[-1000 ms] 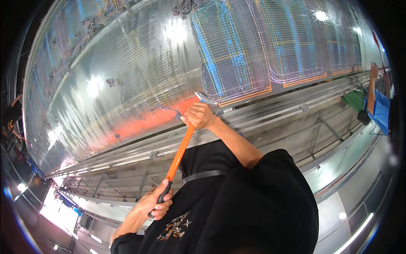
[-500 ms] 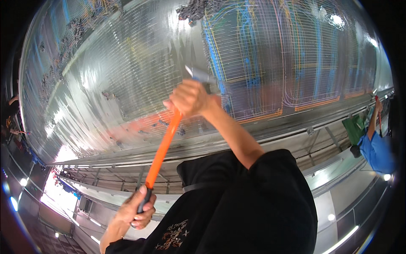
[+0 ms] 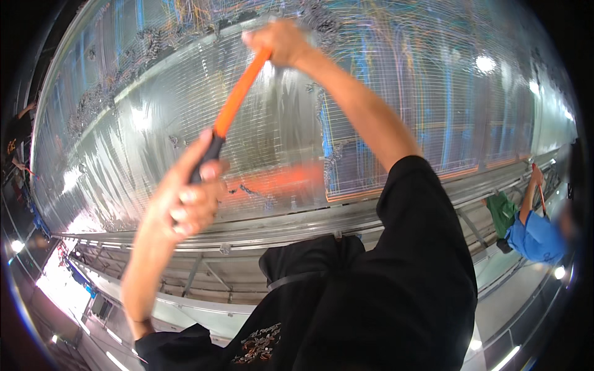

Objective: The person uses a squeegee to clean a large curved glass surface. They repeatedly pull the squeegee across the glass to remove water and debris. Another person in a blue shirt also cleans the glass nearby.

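My left hand point(image 3: 192, 195) wraps round the black grip at the near end of a long-handled scraper. The scraper's orange shaft point(image 3: 238, 99) slants up and to the right. My right hand point(image 3: 281, 43) closes round its far end, and the scraper's head is hidden behind that hand. Both hands are over a wide, glossy panel point(image 3: 260, 123) with fine parallel lines across it. Blue, yellow and orange lines point(image 3: 451, 111) cover the panel's right part. Dark crumpled residue point(image 3: 325, 25) lies just right of my right hand.
A metal rail point(image 3: 297, 221) runs along the panel's near edge, close to my body. More dark residue point(image 3: 148, 46) trails over the far left. At the right edge stands a person in blue point(image 3: 535, 238) beside green material point(image 3: 501, 213); another person point(image 3: 15, 145) is at the left edge.
Both hands and the scraper have moved away from my body, farther over the panel. My right arm is stretched out more. The metal head seen earlier is now hidden.
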A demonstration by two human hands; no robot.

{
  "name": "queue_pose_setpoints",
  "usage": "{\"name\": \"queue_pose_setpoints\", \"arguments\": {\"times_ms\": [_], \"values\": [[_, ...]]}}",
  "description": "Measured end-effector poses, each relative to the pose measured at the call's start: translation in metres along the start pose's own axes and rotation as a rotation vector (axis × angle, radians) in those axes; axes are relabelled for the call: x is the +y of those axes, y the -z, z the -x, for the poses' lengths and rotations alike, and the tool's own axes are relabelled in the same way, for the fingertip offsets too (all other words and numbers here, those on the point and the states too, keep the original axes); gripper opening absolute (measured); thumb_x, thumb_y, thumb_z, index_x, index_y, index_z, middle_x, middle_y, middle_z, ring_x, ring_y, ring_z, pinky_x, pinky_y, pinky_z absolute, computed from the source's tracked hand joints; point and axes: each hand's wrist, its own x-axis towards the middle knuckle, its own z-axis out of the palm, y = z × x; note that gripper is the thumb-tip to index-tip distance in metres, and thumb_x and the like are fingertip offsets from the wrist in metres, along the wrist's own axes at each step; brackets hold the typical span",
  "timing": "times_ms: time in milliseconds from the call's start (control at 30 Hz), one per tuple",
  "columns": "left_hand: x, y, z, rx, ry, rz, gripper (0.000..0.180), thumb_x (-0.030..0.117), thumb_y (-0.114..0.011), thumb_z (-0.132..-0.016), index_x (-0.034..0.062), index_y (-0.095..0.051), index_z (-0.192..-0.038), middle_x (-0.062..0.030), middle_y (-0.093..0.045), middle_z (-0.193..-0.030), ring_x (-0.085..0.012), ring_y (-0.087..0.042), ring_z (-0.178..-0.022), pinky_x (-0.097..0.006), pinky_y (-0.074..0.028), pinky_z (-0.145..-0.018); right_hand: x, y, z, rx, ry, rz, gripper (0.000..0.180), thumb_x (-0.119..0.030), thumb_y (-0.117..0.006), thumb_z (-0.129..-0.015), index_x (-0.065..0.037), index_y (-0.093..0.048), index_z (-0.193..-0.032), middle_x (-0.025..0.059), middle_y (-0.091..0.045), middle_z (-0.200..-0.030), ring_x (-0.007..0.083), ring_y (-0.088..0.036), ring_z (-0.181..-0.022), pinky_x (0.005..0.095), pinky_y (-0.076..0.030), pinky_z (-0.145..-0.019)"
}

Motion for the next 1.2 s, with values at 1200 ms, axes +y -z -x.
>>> {"name": "queue_pose_setpoints", "arguments": {"times_ms": [1200], "values": [[0.013,-0.025,-0.046,-0.151,-0.012,0.085,0.057,0.062,-0.037,-0.105,0.0129,-0.048,-0.078,0.0039,-0.037,-0.046,-0.0077,-0.031,-0.027,-0.029,-0.029,-0.022,0.050,0.032,-0.021,0.005,0.073,0.102,0.050,-0.033,-0.051,-0.104,-0.008,-0.056,-0.061,0.0108,-0.057,-0.056,0.0344,-0.059,-0.055,0.0438,-0.049,-0.057]]}}
